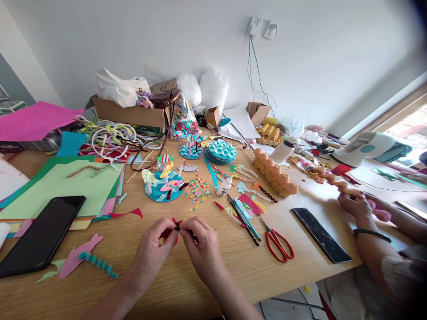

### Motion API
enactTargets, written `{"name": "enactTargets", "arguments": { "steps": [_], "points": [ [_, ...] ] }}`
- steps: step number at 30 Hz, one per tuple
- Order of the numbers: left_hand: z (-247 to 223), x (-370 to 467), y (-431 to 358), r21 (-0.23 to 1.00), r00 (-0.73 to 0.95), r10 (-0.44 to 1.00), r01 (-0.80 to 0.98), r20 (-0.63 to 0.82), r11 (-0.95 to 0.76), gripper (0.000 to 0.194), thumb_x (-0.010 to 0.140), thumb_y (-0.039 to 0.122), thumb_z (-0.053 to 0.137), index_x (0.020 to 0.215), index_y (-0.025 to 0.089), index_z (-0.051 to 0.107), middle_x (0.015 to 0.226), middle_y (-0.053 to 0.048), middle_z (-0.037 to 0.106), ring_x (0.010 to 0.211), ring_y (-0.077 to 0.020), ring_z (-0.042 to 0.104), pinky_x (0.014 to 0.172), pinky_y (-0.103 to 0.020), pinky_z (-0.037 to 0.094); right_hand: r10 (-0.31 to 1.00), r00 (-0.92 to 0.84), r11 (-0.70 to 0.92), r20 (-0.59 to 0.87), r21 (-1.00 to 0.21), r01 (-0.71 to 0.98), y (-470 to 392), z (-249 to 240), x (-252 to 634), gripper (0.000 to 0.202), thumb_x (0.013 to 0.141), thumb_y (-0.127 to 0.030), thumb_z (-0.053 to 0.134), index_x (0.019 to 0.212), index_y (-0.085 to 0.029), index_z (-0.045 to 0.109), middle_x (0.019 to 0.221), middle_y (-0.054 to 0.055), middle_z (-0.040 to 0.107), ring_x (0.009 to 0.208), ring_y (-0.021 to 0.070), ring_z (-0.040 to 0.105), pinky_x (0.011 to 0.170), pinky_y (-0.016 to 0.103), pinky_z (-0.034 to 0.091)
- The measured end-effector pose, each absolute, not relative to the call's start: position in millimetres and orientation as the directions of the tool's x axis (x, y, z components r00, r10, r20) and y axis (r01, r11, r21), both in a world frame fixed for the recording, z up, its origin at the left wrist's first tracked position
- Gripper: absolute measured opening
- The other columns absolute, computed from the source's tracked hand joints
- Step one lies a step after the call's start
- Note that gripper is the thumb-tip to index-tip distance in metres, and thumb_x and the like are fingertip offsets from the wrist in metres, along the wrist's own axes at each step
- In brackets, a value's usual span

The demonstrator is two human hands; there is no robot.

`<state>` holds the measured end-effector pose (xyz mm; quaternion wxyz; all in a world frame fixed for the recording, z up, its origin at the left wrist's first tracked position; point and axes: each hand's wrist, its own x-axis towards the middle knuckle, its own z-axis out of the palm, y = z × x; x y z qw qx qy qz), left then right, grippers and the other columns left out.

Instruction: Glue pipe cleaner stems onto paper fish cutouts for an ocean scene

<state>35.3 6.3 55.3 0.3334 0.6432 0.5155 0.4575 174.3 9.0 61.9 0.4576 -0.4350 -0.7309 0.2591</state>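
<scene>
Above the front of the table my left hand [158,246] pinches a small red paper piece [176,220], mostly hidden by the fingers. Closed against it, my right hand [204,249] grips what looks like a dark pipe cleaner [178,226], at the spot where the fingertips meet. A pink paper fish [78,258] with a turquoise coiled pipe cleaner [98,263] lies to the left. Beyond the hands is a blue wavy disc [153,194] carrying paper fish. Red-handled scissors [278,243] rest to the right.
A glue bottle [224,186], confetti [198,192], pens [245,220] and stacked blue discs [220,153] lie farther back. Coloured paper [63,186] and a black phone [43,235] are at left. Right of another phone [320,234], a co-worker's hands [358,206] hold an orange-brown strip.
</scene>
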Motion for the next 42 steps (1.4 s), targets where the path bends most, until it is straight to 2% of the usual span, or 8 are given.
{"name": "enactTargets", "arguments": {
  "steps": [5,9,15,20,29,33,38,42],
  "points": [
    [58.3,29.8,5.8,0.966,0.07,0.993,0.233,0.099,-0.112,0.007,0.073,0.026,0.055,0.077,0.021,0.058,0.066,0.002,0.059,0.06,-0.0135,0.057,0.055,-0.021,0.046,0.922,-0.234,0.377,0.309,-0.854,0.358,21.5,70.2,189.6,0.011,0.078,-0.013,0.056,0.069,-0.018,0.06,0.066,-0.001,0.059,0.062,0.0112,0.053,0.059,0.02,0.04],
    [57.0,28.2,6.2,0.982,0.07,0.996,0.177,0.055,-0.067,0.023,0.071,0.027,0.056,0.092,0.02,0.061,0.077,-0.002,0.064,0.07,-0.0169,0.061,0.062,-0.025,0.05,0.925,-0.269,0.355,0.268,-0.862,0.362,22.6,74.3,192.1,0.012,0.078,-0.013,0.056,0.068,-0.018,0.06,0.066,-0.001,0.058,0.063,0.0106,0.053,0.059,0.02,0.039],
    [54.7,31.9,7.8,0.97,0.076,0.995,0.232,0.059,-0.075,0.015,0.07,0.028,0.056,0.08,0.02,0.063,0.076,-0.003,0.067,0.071,-0.019,0.063,0.067,-0.028,0.05,0.928,-0.286,0.346,0.239,-0.837,0.424,17.6,77.3,187.4,0.012,0.077,-0.01,0.056,0.068,-0.017,0.059,0.065,-0.001,0.056,0.063,0.0104,0.052,0.059,0.02,0.038],
    [59.2,33.9,7.6,0.974,0.053,0.998,0.225,0.028,-0.039,0.013,0.07,0.03,0.056,0.074,0.02,0.064,0.066,0.0,0.064,0.061,-0.0156,0.058,0.059,-0.024,0.046,0.932,-0.278,0.341,0.233,-0.823,0.455,14.2,76.0,184.2,0.013,0.077,-0.009,0.055,0.068,-0.017,0.057,0.066,-0.002,0.056,0.064,0.0104,0.053,0.059,0.019,0.037],
    [57.3,40.7,5.0,0.992,0.036,0.991,0.01,-0.125,0.125,0.019,0.067,0.037,0.06,0.065,0.018,0.058,0.05,0.005,0.05,0.046,-0.0103,0.043,0.045,-0.02,0.035,0.9,-0.276,0.435,0.337,-0.736,0.519,12.5,72.2,178.8,0.013,0.079,-0.01,0.052,0.07,-0.016,0.058,0.071,0.002,0.059,0.068,0.0129,0.053,0.062,0.022,0.038],
    [52.5,40.0,8.0,0.98,0.059,0.98,-0.045,-0.189,0.192,0.022,0.065,0.039,0.062,0.068,0.018,0.057,0.052,0.005,0.052,0.047,-0.0103,0.044,0.045,-0.021,0.035,0.92,-0.27,0.388,0.284,-0.759,0.523,14.0,70.0,179.4,0.013,0.077,-0.009,0.053,0.069,-0.017,0.06,0.069,0.001,0.059,0.067,0.0125,0.054,0.061,0.021,0.038],
    [50.0,33.0,13.4,0.98,0.191,0.961,0.04,-0.201,0.197,0.021,0.065,0.037,0.061,0.063,0.018,0.055,0.047,0.007,0.047,0.044,-0.0093,0.04,0.044,-0.021,0.032,0.952,-0.257,0.28,0.164,-0.802,0.527,18.4,66.0,181.3,0.014,0.075,-0.008,0.056,0.066,-0.018,0.062,0.064,-0.001,0.06,0.061,0.0109,0.054,0.058,0.02,0.038],
    [52.8,31.3,15.4,0.979,0.186,0.965,0.117,-0.185,0.166,0.019,0.067,0.036,0.057,0.06,0.018,0.053,0.046,0.007,0.045,0.044,-0.0094,0.039,0.045,-0.021,0.032,0.955,-0.256,0.269,0.152,-0.806,0.527,21.1,63.2,177.3,0.015,0.075,-0.008,0.055,0.067,-0.018,0.064,0.066,0.0,0.061,0.062,0.0111,0.054,0.058,0.02,0.038]
  ]
}}
